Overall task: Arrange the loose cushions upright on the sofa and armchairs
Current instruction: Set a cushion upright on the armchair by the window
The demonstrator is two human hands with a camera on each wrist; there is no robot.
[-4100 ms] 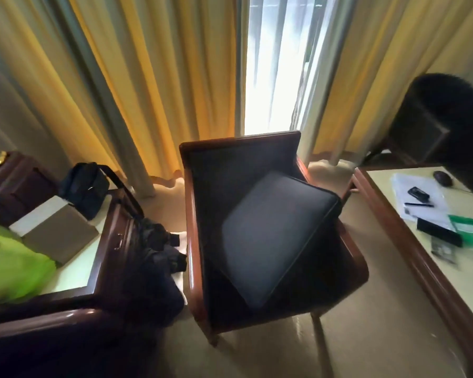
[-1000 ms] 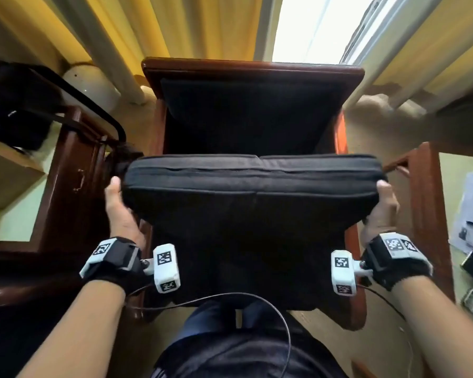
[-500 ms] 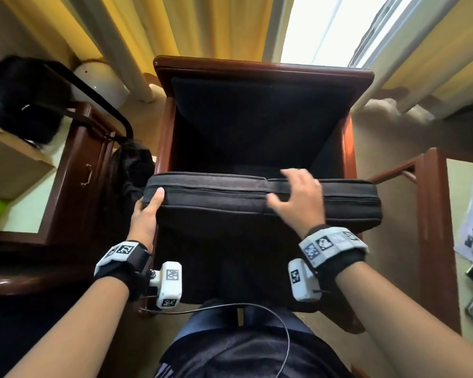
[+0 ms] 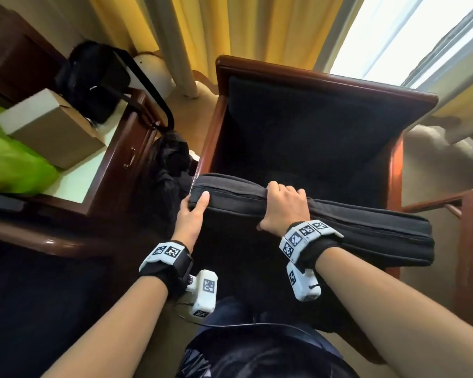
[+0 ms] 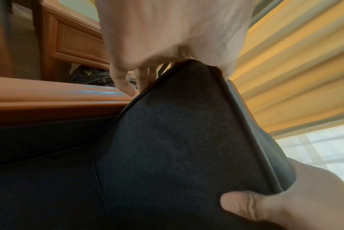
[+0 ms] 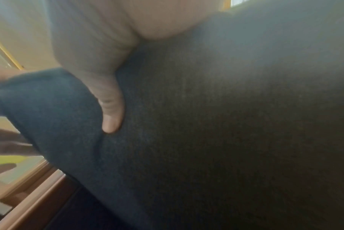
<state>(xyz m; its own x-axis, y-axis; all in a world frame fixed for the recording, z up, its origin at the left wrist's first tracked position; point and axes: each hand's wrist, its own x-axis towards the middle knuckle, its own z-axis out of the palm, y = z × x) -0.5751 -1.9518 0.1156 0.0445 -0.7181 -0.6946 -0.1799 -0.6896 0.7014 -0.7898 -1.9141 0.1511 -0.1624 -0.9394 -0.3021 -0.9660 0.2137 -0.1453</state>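
The dark cushion [image 4: 339,230] stands on edge across the front of the wooden armchair [image 4: 325,80], with its long zipped side uppermost and its face turned toward the person. Its lower edge is hidden, so I cannot tell whether it rests on the seat. The left hand [image 4: 191,214] has the cushion's left corner in a closed grip. The thumb lies on the near side, and in the left wrist view the fingers [image 5: 123,80] curl round behind the piping. The right hand [image 4: 283,208] grips the top edge near the middle, fingers hooked over the far side. From the right wrist view its thumb [image 6: 112,109] presses into the fabric. Left of the chair, a worktop [image 4: 99,165] carries a cardboard box [image 4: 52,126], a black bag [image 4: 93,80] and something bright green [image 4: 11,162]. Yellow curtains [image 4: 243,31] hang behind the chair back.
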